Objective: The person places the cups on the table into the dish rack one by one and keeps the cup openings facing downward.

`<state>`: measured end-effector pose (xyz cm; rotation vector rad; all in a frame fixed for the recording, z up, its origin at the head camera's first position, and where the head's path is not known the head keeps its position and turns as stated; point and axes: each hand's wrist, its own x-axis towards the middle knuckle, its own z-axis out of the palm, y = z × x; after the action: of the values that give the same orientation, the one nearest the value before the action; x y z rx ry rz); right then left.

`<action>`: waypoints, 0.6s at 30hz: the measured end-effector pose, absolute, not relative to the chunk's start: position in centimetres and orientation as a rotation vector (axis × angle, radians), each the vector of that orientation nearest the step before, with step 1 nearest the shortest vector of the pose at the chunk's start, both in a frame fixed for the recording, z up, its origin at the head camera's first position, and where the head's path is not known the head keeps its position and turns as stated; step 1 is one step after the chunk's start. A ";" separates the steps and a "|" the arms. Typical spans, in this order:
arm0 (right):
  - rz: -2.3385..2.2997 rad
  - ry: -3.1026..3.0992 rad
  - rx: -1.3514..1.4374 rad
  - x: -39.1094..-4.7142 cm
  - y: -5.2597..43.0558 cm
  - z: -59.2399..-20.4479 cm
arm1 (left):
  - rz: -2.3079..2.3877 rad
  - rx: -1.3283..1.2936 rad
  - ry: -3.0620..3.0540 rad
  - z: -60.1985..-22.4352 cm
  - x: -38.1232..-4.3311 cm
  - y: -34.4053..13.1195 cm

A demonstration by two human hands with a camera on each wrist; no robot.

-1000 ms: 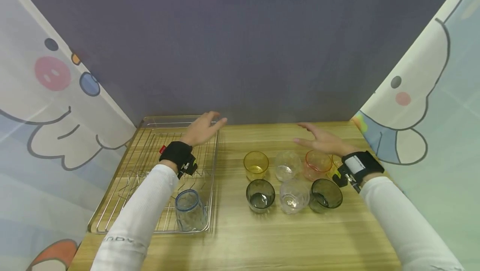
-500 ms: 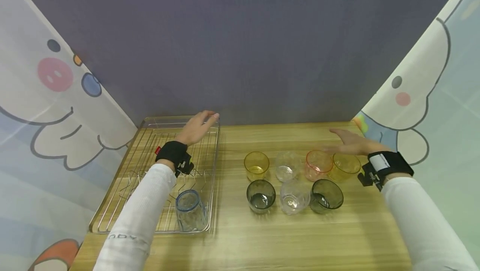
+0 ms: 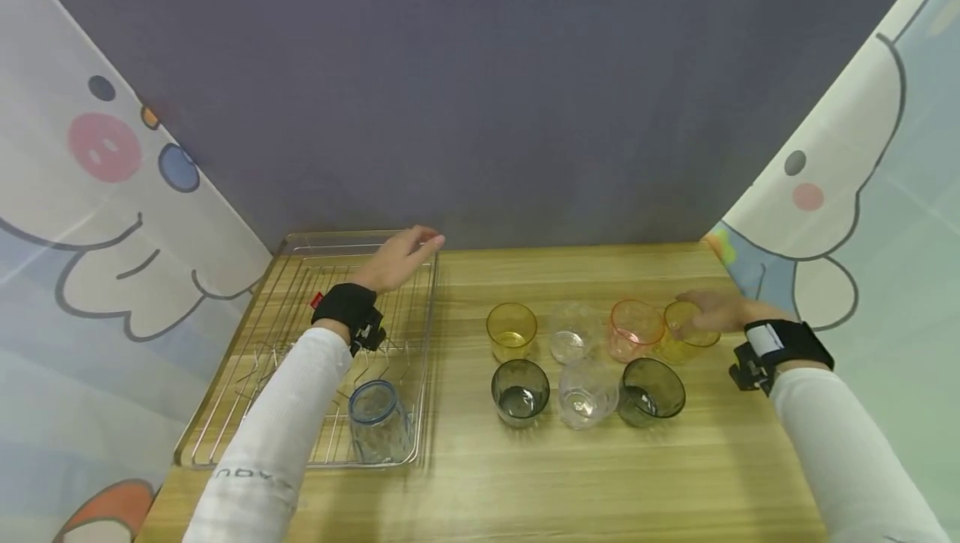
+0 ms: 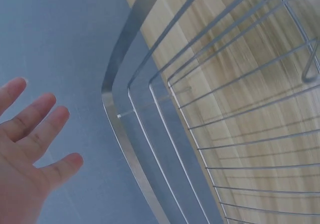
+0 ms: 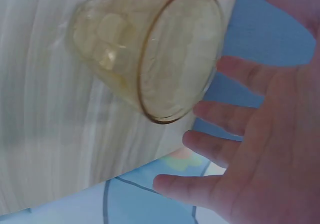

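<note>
My right hand (image 3: pixel 718 313) is at the rim of a yellow glass (image 3: pixel 681 349) at the right end of the back row. In the right wrist view, its fingers (image 5: pixel 225 116) are spread and nearly straight, with fingertips close beside the rim of that upright yellow glass (image 5: pixel 112 46). My left hand (image 3: pixel 396 263) hovers over the back right part of a wire dish rack (image 3: pixel 429 334). Its fingers (image 4: pixel 42 129) are loosely spread and hold nothing. A bluish glass (image 3: pixel 382 426) stands upside down in the rack's front right corner.
Left of the yellow glass stand a pink glass (image 3: pixel 635 333), a clear glass (image 3: pixel 573 334) and another yellow glass (image 3: pixel 512 333). In front are a grey glass (image 3: pixel 520 394), a clear glass (image 3: pixel 587 397) and a dark grey glass (image 3: pixel 651 393). A grey panel (image 3: pixel 480 109) closes the back.
My right hand has moved right, from above the pink glass, and then down to the rim of the right yellow glass. My left hand has shifted slightly left over the rack.
</note>
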<state>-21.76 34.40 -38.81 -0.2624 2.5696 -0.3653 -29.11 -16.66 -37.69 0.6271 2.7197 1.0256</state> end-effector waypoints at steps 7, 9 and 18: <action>-0.466 2.561 -0.229 -21.3 34.8 -40.2 | 1.008 0.665 2.715 -37.7 -28.7 -15.8; -0.467 2.602 -0.247 -21.2 34.9 -40.8 | 1.004 0.672 2.716 -37.7 -28.6 -15.6; -0.428 2.700 -0.185 -20.7 34.8 -42.3 | 1.034 0.684 2.700 -38.0 -28.4 -15.4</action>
<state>-20.66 34.76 -42.32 -0.1849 2.7003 -0.4280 -28.41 -15.37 -38.02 0.6842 2.7000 1.0341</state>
